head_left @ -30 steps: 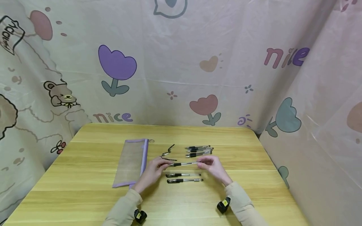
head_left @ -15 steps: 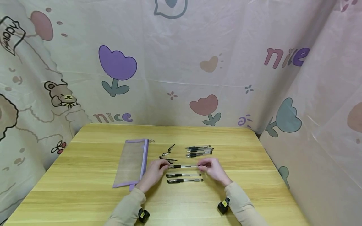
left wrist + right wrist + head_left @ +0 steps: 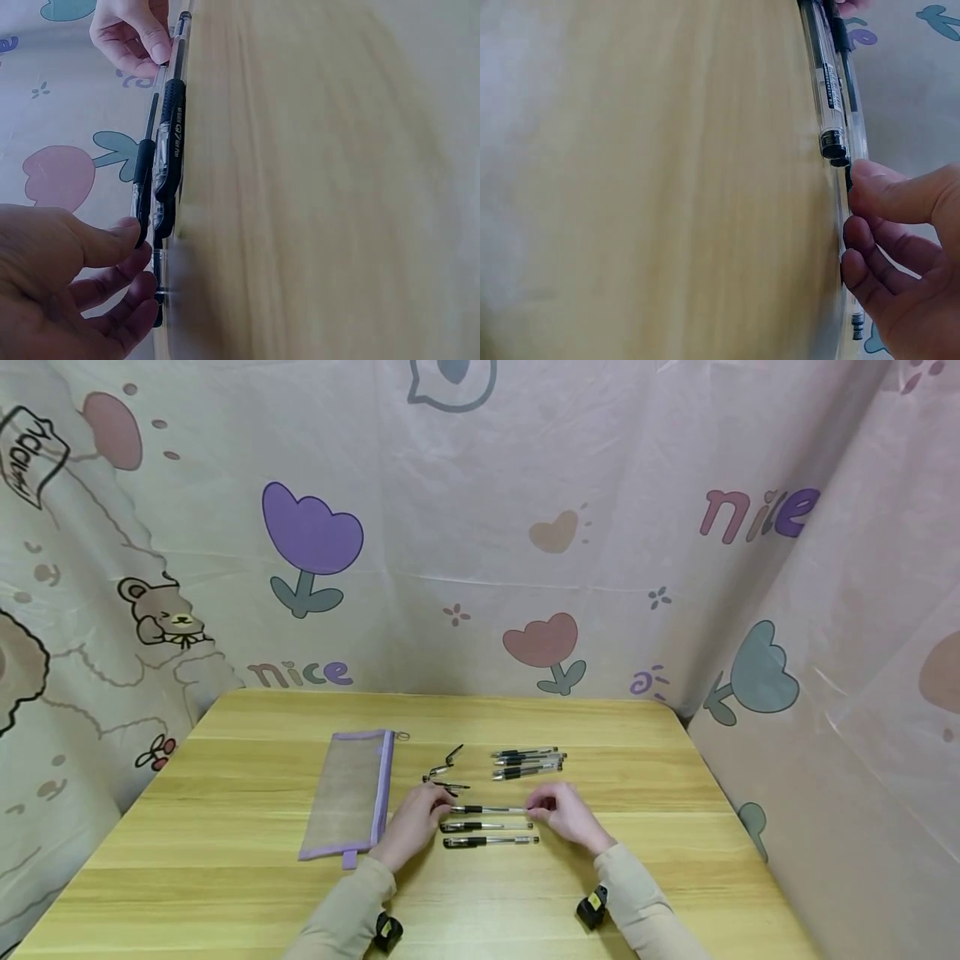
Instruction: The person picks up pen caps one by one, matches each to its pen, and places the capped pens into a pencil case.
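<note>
Now the held gel pen (image 3: 474,809) is nearer than before, just beyond two gel pens (image 3: 474,827) on the bench (image 3: 495,902) and parallel to them, seemingly joining their row. The left hand (image 3: 414,820) pinches its left end, the right hand (image 3: 566,814) its right.

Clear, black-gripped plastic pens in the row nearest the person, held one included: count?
3: the held pen, pinched by the left hand and right hand; second pen, below it in head view; third pen, lowest. None seem hidden.
</note>
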Demonstrator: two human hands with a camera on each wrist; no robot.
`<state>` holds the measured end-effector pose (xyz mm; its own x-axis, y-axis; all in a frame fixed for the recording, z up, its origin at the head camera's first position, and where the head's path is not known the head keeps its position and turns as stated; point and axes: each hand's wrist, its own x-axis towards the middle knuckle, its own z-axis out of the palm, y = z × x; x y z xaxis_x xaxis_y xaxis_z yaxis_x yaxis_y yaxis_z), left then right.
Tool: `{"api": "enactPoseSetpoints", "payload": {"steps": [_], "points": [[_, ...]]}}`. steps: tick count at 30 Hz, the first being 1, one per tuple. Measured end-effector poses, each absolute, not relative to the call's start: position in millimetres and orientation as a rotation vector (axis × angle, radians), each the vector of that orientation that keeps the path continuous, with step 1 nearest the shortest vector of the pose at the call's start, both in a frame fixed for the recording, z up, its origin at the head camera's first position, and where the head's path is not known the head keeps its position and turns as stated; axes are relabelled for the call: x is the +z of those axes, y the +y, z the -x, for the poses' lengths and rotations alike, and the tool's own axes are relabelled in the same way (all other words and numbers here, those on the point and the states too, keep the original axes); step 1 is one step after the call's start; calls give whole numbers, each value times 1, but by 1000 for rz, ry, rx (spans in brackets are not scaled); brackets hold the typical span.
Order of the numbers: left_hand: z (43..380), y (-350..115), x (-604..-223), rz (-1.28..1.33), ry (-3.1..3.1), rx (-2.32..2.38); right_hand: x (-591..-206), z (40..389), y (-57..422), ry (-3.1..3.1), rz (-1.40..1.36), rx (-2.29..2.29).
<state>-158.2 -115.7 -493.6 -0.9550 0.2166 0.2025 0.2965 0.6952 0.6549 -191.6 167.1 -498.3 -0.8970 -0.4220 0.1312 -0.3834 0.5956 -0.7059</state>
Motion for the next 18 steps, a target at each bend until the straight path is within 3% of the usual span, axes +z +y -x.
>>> {"api": "enactPoseSetpoints", "payload": {"steps": [18], "points": [[160,-118,-497,500,-2785,-1068,-499,194,167,2714,730,-1147]]}}
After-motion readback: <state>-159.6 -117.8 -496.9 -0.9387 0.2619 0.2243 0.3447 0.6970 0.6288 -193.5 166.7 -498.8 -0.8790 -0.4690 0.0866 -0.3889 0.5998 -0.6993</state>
